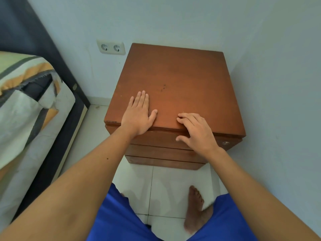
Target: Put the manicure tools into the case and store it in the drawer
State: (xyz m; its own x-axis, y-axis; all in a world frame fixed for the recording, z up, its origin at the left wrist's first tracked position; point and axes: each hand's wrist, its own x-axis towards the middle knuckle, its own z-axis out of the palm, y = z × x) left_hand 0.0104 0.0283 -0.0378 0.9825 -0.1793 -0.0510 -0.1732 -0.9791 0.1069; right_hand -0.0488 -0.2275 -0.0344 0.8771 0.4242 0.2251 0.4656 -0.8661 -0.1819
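— Brown wood: a nightstand in the corner of the room, its top bare apart from a few dark specks near the middle.

— And the hands?

— The left hand lies flat, palm down, fingers straight and together, on the top near its front left corner; the heel of the palm reaches the front edge. The right hand sits at the front edge, right of centre, fingers loosely curled, their tips on the top, the thumb hanging down over the top drawer. Neither grips anything.

— The drawers?

— Stacked fronts below the top, all pushed in. A small round metal fitting shows at the right end of the top one.

— The case and tools?

— Nowhere to be seen; I cannot tell where they are.

— Around it?

— A double socket on the wall to the left, a bed with a patterned cover further left, white tiles below, a bare foot and blue shorts.
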